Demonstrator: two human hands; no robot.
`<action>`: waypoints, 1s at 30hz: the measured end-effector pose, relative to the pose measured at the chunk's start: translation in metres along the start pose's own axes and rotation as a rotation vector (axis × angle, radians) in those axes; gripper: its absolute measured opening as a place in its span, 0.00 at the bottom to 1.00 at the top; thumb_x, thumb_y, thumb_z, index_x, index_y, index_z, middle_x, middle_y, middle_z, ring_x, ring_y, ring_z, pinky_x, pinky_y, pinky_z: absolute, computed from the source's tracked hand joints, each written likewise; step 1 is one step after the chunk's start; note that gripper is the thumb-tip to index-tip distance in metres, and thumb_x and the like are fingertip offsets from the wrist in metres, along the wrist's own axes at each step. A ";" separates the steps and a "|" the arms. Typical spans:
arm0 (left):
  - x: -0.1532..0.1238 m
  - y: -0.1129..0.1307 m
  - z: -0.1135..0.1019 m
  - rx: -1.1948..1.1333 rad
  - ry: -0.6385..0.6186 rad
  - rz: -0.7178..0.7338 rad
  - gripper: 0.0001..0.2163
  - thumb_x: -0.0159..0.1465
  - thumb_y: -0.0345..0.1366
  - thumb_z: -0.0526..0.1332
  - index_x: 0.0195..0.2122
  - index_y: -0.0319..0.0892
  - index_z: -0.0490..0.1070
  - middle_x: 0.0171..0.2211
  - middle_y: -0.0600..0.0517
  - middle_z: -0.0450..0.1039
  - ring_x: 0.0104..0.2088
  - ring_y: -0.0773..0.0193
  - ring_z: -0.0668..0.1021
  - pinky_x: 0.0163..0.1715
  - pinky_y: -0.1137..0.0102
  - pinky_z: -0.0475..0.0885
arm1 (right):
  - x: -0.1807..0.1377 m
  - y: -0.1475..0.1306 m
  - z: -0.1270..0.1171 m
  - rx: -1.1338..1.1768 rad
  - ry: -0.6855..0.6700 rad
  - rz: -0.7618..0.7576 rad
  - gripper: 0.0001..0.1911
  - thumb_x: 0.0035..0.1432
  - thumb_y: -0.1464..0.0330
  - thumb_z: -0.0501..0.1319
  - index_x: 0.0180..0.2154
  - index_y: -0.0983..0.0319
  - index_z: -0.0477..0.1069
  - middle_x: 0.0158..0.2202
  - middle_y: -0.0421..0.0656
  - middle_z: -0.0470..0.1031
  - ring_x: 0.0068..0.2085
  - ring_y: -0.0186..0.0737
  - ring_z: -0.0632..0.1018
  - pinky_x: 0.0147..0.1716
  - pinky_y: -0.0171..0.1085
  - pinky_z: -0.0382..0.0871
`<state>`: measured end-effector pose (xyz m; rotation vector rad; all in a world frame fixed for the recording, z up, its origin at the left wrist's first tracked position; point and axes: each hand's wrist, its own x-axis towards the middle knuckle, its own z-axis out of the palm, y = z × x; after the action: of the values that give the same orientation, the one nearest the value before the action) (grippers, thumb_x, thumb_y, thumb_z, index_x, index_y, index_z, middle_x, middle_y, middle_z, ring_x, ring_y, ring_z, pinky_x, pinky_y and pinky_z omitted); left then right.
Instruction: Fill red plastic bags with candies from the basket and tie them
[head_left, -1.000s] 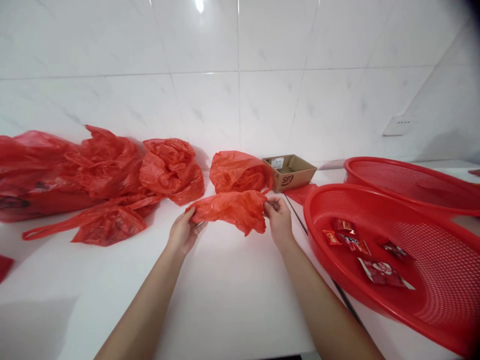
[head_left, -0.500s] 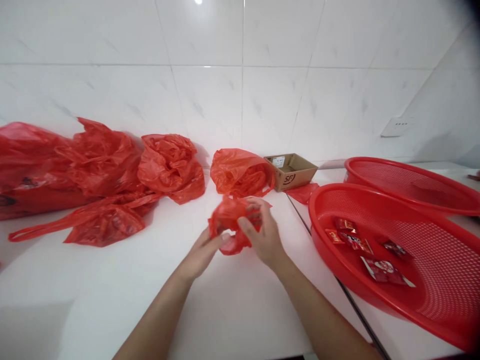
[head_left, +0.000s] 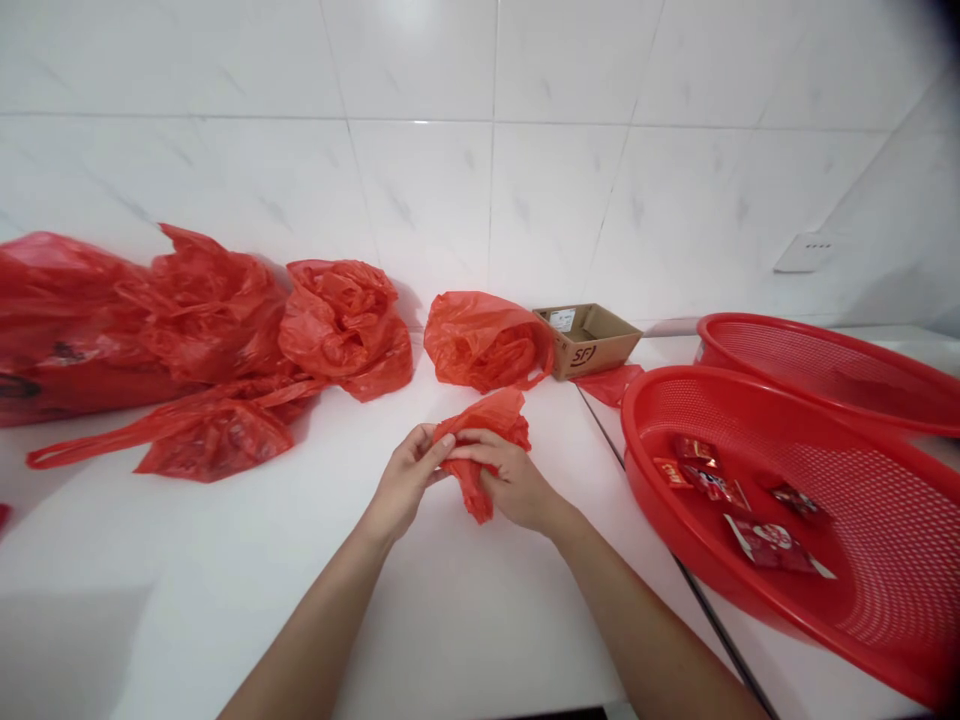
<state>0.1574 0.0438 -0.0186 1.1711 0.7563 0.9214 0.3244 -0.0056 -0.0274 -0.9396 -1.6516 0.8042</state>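
Observation:
A thin, crumpled red plastic bag (head_left: 491,415) is bunched up between my two hands above the white table (head_left: 247,590). My left hand (head_left: 409,475) pinches its left side, with thumb and fingers closed. Across its front, my right hand (head_left: 514,480) grips the gathered plastic, fingertips close to my left thumb. One end of the bag spreads out beyond my fingers, and a crumpled end hangs below them. Whether anything lies inside the bag cannot be seen.
Several red plastic bags (head_left: 341,325) line the wall at left and middle. An open cardboard box (head_left: 596,350) stands near the wall. At right, a red plastic basket (head_left: 637,470) holds several small snack packets (head_left: 776,545), with another red basket (head_left: 825,345) behind it.
The bag was held open as a loose ring with a gap in it; now it is bunched together. My hands have come closer to each other.

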 end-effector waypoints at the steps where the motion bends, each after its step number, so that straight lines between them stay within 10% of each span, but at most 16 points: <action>1: 0.001 0.001 -0.002 -0.022 0.026 -0.011 0.14 0.57 0.46 0.68 0.31 0.41 0.70 0.34 0.53 0.73 0.37 0.66 0.76 0.43 0.67 0.73 | 0.000 0.001 -0.002 -0.001 0.004 0.013 0.20 0.57 0.75 0.54 0.46 0.53 0.77 0.54 0.41 0.72 0.55 0.39 0.72 0.57 0.43 0.64; 9: 0.016 0.004 -0.026 -0.355 0.223 -0.017 0.12 0.54 0.39 0.71 0.29 0.39 0.69 0.32 0.53 0.76 0.32 0.64 0.80 0.40 0.65 0.77 | 0.009 0.009 -0.033 0.310 0.521 0.251 0.10 0.53 0.63 0.62 0.35 0.61 0.74 0.31 0.39 0.76 0.33 0.35 0.75 0.36 0.35 0.70; 18: 0.014 0.014 -0.018 -0.533 0.327 -0.045 0.04 0.65 0.31 0.59 0.33 0.39 0.70 0.34 0.49 0.76 0.33 0.60 0.81 0.36 0.63 0.79 | 0.004 -0.005 -0.050 -0.013 1.125 -0.031 0.12 0.55 0.68 0.58 0.43 0.60 0.69 0.44 0.44 0.73 0.44 0.39 0.74 0.46 0.42 0.69; 23: 0.007 0.012 -0.008 -0.540 0.168 -0.065 0.05 0.60 0.32 0.65 0.33 0.41 0.69 0.45 0.47 0.75 0.44 0.52 0.81 0.41 0.60 0.77 | -0.010 -0.040 -0.021 -0.617 0.853 -0.456 0.13 0.59 0.76 0.51 0.38 0.58 0.72 0.45 0.44 0.73 0.48 0.41 0.74 0.48 0.45 0.67; 30: 0.009 -0.008 0.008 -0.235 0.128 -0.149 0.28 0.54 0.36 0.72 0.55 0.50 0.64 0.47 0.50 0.76 0.40 0.64 0.80 0.41 0.68 0.73 | 0.003 -0.016 -0.006 -0.841 0.416 -0.043 0.16 0.59 0.75 0.52 0.43 0.60 0.75 0.45 0.43 0.79 0.46 0.42 0.76 0.50 0.45 0.63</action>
<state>0.1701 0.0473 -0.0246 0.8451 0.8032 0.9393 0.3266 -0.0096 -0.0108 -1.5104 -1.6197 -0.1718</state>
